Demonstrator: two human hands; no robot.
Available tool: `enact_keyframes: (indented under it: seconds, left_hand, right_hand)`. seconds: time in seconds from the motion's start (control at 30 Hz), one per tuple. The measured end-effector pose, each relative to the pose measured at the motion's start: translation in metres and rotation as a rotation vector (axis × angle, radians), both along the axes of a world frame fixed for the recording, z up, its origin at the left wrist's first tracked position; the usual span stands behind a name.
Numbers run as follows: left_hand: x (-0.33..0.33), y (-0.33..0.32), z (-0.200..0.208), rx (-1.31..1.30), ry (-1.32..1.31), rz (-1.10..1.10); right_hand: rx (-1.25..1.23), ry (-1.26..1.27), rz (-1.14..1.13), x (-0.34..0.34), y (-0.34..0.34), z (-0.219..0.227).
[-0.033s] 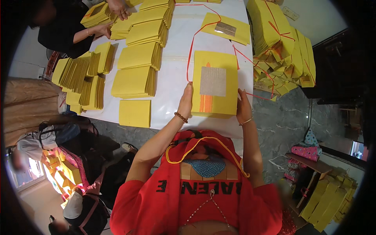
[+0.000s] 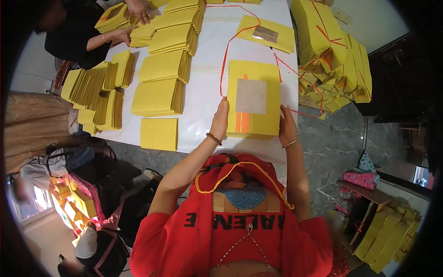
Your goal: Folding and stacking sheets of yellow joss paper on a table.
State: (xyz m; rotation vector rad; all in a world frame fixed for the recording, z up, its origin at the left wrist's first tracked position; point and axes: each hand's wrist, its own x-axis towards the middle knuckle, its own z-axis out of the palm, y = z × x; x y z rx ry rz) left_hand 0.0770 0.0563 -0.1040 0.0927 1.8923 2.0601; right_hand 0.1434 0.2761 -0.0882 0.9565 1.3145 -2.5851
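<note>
Thick yellow paper stack (image 2: 272,87) sits on the desk (image 2: 208,104), near right part, w/ a grey square (image 2: 251,96) on top & an orange print partly under it. Left hand (image 2: 219,117) is open, laid flat along the stack's left side, fingers fairly straight; right hand (image 2: 288,128) is half-open, fingertips at the right side. Neither closes round it; lower fingers hidden, can't tell if any tuck under. Held btwn both hands, prob. to keep the edges flush.

Red string (image 2: 225,55) runs down the far left of the stack to the left hand, more loops off right; can't tell if it passes underneath. Loose, so could snag.

Around: yellow piles (image 2: 159,96) in a column to the left, prob. lined up for easy reach; a lone yellow piece (image 2: 159,134) near the desk edge. Far left, co-worker's hands (image 2: 122,34) at more piles. Just beyond the stack, a yellow sheet (image 2: 285,39); tied bundles (image 2: 318,27) crowd the right edge.
</note>
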Motion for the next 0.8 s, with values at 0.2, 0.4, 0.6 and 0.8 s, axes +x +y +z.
enact_keyframes:
  seconds: [0.2,0.4,0.6,0.8]
  left_hand:
    - [0.002,0.001,0.002,0.050,-0.041,-0.020]
    - [-0.004,-0.027,0.022,-0.196,0.102,0.132]
    - [-0.004,-0.038,0.086,-0.578,1.139,-0.406]
    - [0.004,-0.034,0.078,-0.670,1.168,-0.529]
  right_hand:
    - [0.011,0.007,0.037,-0.003,0.003,0.008]
    - [0.282,-0.023,-0.072,-0.002,-0.004,0.030]
    - [1.453,0.548,0.290,0.016,-0.001,0.055]
    - [1.296,0.518,0.315,0.014,0.002,0.022]
